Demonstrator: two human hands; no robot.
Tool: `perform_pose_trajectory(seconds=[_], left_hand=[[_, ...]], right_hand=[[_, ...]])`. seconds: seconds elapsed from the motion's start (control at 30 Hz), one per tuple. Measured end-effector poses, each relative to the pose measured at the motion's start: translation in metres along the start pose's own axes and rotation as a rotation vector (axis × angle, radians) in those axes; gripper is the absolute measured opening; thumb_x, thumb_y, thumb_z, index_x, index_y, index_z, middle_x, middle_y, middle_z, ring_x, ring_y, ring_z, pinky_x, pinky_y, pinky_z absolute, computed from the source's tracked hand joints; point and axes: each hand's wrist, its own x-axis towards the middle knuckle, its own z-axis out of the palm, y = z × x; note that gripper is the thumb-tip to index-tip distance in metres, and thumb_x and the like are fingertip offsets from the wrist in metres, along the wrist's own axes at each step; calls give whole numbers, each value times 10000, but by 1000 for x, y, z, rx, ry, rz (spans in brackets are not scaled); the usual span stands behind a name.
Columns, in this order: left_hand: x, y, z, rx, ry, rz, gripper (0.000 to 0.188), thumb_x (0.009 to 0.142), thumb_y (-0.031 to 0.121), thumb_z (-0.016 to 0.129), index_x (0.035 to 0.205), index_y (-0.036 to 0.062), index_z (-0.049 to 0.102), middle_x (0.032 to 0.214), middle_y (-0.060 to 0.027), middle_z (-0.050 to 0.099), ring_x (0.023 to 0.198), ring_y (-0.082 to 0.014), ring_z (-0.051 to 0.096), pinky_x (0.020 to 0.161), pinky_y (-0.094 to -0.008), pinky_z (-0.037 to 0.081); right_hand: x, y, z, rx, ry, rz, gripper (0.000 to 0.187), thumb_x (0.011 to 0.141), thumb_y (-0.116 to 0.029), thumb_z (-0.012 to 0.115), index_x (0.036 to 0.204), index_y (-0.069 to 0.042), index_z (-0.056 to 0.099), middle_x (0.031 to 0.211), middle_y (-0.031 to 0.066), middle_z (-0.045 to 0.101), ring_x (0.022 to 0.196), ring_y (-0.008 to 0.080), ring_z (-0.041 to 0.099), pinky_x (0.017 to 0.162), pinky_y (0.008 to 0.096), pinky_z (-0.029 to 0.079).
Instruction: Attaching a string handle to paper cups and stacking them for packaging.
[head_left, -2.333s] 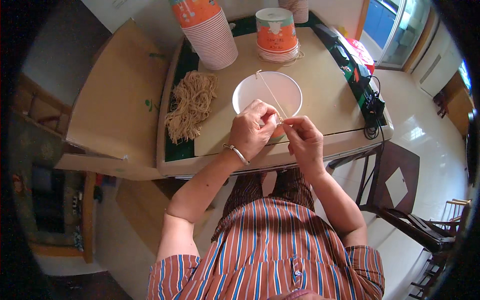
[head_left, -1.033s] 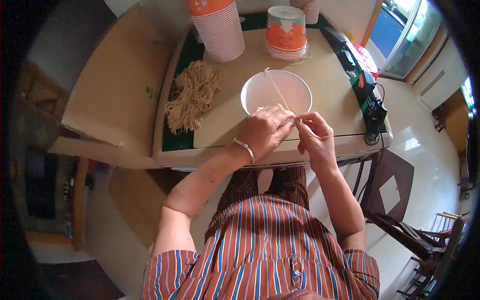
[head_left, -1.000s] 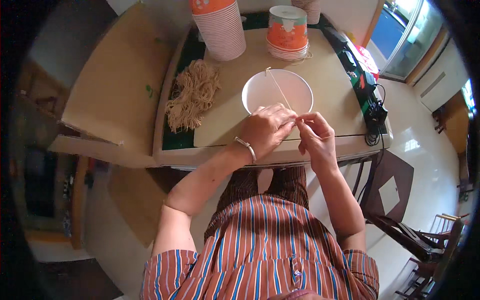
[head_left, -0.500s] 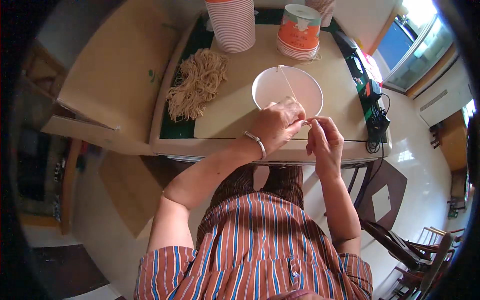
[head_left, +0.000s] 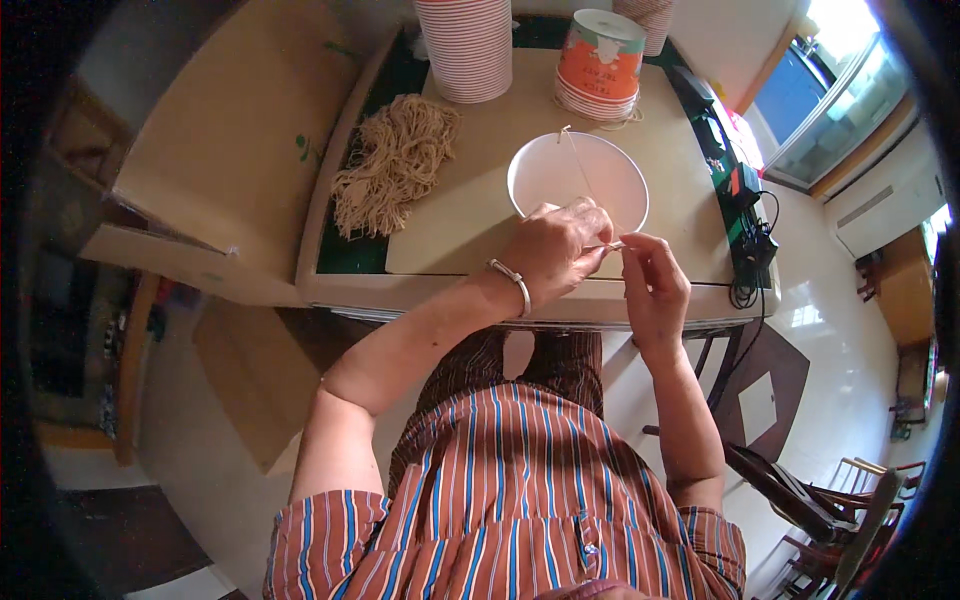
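A white paper bucket (head_left: 545, 172) stands mouth up near the table's front edge. A thin beige string (head_left: 579, 165) is fixed at its far rim and runs across the mouth to the near side. There my left hand (head_left: 562, 248) pinches the string, with its fingers curled over the near rim. Close beside it, my right hand (head_left: 655, 285) holds the string's end between thumb and forefinger. The fingertips of both hands almost meet at a small loop or knot, too fine to make out. My left fingers partly hide the near rim.
Left of the bucket lies a bundle of beige strings (head_left: 395, 165). A tall stack of paper buckets (head_left: 465, 50) and an upside-down orange-and-green stack (head_left: 600, 70) stand behind. Black adapters with cables (head_left: 750, 225) line the right edge. A large cardboard box (head_left: 235, 150) adjoins the table's left side.
My fingertips have drawn slightly apart at the string, and the right fingers have shifted a little. The bucket and the other things keep their places.
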Motion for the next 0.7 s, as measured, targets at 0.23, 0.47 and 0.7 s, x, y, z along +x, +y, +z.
perform_pose_trajectory(seconds=[0.23,0.47,0.7], left_hand=[[-1,6,-2,40,8,-14,153,882,180,696,918,73,593,864,-114,648,814,-324,636,759,-435,506],[1,9,-2,16,-12,-60,129,820,158,671,905,97,597,910,-95,648,848,-364,623,782,-460,508],[1,0,5,36,57,2,189,859,187,720,892,76,571,827,-114,628,757,-295,620,716,-423,484]], right_hand=[[9,-7,-10,-200,-48,-287,153,895,48,627,1031,-18,649,812,63,557,671,119,544,615,256,476],[10,-6,-13,-236,-70,-256,239,882,28,636,1110,-41,614,793,55,545,668,129,527,634,269,478],[8,-8,-14,-206,-121,-121,260,875,17,651,1122,-47,603,737,38,519,646,118,501,619,270,469]])
